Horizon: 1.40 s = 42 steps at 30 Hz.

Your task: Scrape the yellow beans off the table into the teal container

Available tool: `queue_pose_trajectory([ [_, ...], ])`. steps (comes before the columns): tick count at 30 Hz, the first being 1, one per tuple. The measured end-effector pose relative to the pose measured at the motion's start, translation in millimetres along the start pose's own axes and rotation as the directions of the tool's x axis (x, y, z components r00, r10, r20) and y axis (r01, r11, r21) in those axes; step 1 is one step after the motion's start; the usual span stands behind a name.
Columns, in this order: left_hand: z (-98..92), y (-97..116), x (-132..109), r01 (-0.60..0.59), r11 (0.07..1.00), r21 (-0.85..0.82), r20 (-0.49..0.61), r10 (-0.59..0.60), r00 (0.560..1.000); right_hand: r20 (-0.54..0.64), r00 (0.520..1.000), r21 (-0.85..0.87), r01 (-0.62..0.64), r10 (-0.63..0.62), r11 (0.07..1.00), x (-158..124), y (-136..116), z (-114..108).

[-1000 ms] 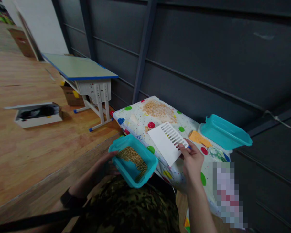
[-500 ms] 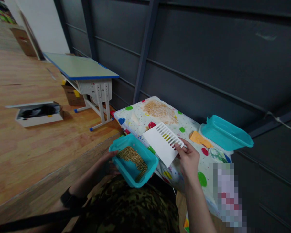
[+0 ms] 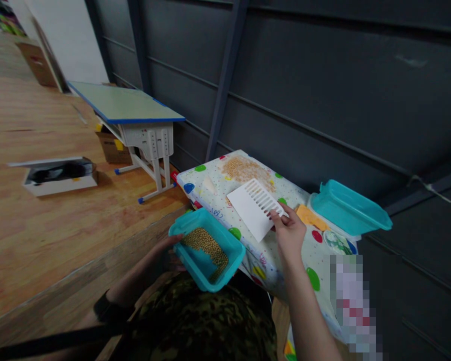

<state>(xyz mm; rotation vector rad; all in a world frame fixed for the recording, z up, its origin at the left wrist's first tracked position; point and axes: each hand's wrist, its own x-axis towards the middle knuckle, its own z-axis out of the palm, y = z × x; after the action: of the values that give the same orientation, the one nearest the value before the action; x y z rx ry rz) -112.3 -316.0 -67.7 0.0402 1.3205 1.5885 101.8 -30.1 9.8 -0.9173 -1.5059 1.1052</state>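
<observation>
My left hand (image 3: pixel 170 252) grips the near-left rim of a teal plastic tub (image 3: pixel 231 240), thumb over the edge and fingers below. Inside it lie small yellowish beans (image 3: pixel 206 245), bunched toward the left and near sides. Between the thumb and fingers of my right hand (image 3: pixel 288 228) is a white slotted scoop (image 3: pixel 250 210), held by its slotted end above the table. Its plain flat end points left and toward me. Beyond the scoop, a patch of beans (image 3: pixel 238 168) is spread over the patterned tablecloth (image 3: pixel 195 175), with whitish powder or fine bits among them.
On the table's right stand a second teal tub (image 3: pixel 349 205), an orange cloth (image 3: pixel 311 216) and a round green-and-white item (image 3: pixel 338 241). A dark panelled wall (image 3: pixel 323 100) runs behind. A desk (image 3: pixel 124 103) and an open white box (image 3: pixel 60 175) are at left.
My right hand has carried the scoop a little away from me, toward the spread beans and away from the tub. My left hand and the tub stay in place.
</observation>
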Motion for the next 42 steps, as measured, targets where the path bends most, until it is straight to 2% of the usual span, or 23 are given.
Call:
queue_pose_trajectory([
  [5,-2.2,-0.9,0.9,-0.009,1.000,-0.004,0.022,0.009,1.000,-0.029,0.999,-0.027,0.038,-0.039,0.999,7.7,0.8,11.4],
  [13,-0.5,2.9,-0.1,0.003,1.000,0.022,0.020,-0.003,1.000,0.053,0.997,-0.069,0.051,-0.047,0.996,8.7,-5.1,12.4],
  [20,-9.7,-3.7,9.4,0.013,1.000,0.015,0.033,-0.014,0.999,0.107,0.994,-0.055,0.019,-0.013,0.998,0.1,-9.1,13.1],
  [24,-11.6,-9.0,11.8,-0.005,1.000,-0.003,0.058,0.005,0.998,0.077,0.996,-0.062,0.042,-0.037,0.997,-10.5,-9.7,7.7],
  [31,-5.8,-10.5,9.1,0.044,0.999,0.013,0.078,-0.045,0.996,0.023,0.997,-0.118,0.078,-0.076,0.990,-23.5,-14.3,1.0],
  [34,-5.0,-9.1,8.2,0.046,0.998,0.031,0.092,-0.049,0.995,0.068,0.994,-0.140,0.090,-0.081,0.986,-22.5,-16.1,3.6],
  [37,-5.1,-9.3,7.3,0.038,0.999,0.039,0.097,-0.042,0.994,0.108,0.993,-0.088,0.062,-0.053,0.994,-17.7,-14.7,3.5],
  [42,-6.7,-11.0,7.2,0.020,0.999,0.040,0.072,-0.023,0.997,-0.022,0.998,-0.029,0.055,-0.056,0.998,2.6,-10.3,-1.8],
])
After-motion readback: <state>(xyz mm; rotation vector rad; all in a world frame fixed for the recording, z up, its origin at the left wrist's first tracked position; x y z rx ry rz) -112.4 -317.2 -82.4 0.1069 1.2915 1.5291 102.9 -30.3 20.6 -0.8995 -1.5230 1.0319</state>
